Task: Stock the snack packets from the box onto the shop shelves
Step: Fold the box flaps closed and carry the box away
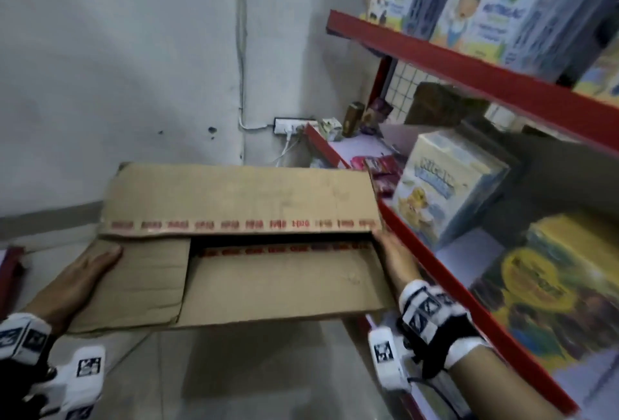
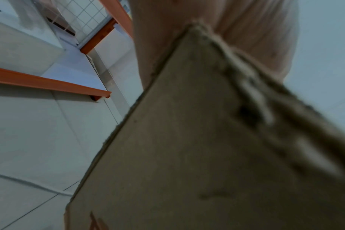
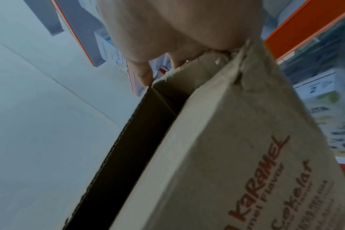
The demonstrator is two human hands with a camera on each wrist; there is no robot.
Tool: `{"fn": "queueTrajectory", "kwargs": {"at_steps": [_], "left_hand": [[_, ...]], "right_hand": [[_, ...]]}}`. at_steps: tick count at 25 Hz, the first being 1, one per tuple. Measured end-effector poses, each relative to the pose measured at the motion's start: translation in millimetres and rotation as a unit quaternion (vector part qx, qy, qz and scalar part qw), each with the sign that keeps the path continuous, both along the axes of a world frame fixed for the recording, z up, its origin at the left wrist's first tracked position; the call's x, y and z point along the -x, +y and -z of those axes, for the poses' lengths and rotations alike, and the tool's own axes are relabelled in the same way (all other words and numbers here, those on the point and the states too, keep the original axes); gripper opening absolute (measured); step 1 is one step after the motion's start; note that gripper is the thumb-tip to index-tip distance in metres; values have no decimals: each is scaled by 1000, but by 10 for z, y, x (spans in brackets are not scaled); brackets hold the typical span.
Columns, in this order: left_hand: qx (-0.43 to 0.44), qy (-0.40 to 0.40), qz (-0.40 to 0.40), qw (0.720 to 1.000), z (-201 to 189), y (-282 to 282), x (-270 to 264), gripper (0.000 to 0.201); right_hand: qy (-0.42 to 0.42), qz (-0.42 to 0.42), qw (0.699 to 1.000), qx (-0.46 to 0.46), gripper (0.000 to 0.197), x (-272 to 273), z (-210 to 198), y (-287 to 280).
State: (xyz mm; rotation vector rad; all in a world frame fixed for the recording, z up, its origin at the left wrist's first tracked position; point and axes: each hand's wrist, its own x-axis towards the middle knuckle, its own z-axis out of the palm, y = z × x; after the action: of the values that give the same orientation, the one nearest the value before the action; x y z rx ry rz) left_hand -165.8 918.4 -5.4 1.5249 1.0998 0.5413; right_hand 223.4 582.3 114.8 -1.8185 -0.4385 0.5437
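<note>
left hand: your left hand (image 1: 78, 280) lies flat on the left top flap of the box, fingers straight, so the grip is wide and holds nothing. The left wrist view is mostly blurry cardboard (image 2: 197, 147) with floor tiles beside it.

box: the cardboard box (image 1: 268, 285) is held up between your two hands, just left of the red shelf edge. The far flap (image 1: 241, 198) is folded over with red-printed tape along its lip, and there's a dark gap under it. Can't see any snack packets inside.

right hand: your right hand (image 1: 397, 257) is on the box's right end. In the right wrist view the fingers (image 3: 142, 73) curl over the torn top edge of the box (image 3: 236, 140), so that grip is holding the box. Red print on that side reads "Karamel".

shelves: the red shelves (image 1: 469, 292) sit right of the box, with cartons (image 1: 449, 192) on the middle level, some pink packets (image 1: 382, 168) behind the box corner, and taller cartons (image 1: 479, 1) up top.
</note>
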Motion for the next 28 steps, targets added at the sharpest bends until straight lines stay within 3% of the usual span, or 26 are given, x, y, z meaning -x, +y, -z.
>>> {"fn": "queueTrajectory", "kwargs": {"at_steps": [1, 2, 6, 9, 12, 14, 18, 23, 28], "left_hand": [[-8, 9, -2, 1000, -189, 48, -81, 68], [-27, 3, -12, 1000, -417, 64, -158, 68], [-49, -3, -57, 997, -956, 58, -454, 59], [-79, 20, -87, 993, -863, 179, -619, 54], [-58, 48, -119, 990, -645, 479, -673, 63], [-26, 66, -155, 985, -474, 660, -678, 63], [5, 17, -205, 979, -227, 1001, -789, 62], [-5, 1, -196, 981, 273, 1427, -955, 62], [6, -29, -198, 980, 690, 1705, -1058, 58]], "right_hand": [[-4, 14, 1000, -15, 28, -112, 2, 131], [43, 23, 998, -44, 25, -175, 37, 212], [105, 26, 994, -4, 44, -474, 23, 650], [103, 10, 995, -13, 50, -758, 191, 1111], [102, -11, 995, 16, 50, -1010, 497, 1800], [118, -62, 991, 19, 44, -1117, 643, 2292], [41, -120, 988, 88, 24, -1282, 910, 2998], [1, -143, 980, 139, 48, -1380, 1403, 3444], [24, -128, 983, 129, 63, -1416, 1657, 3731]]}}
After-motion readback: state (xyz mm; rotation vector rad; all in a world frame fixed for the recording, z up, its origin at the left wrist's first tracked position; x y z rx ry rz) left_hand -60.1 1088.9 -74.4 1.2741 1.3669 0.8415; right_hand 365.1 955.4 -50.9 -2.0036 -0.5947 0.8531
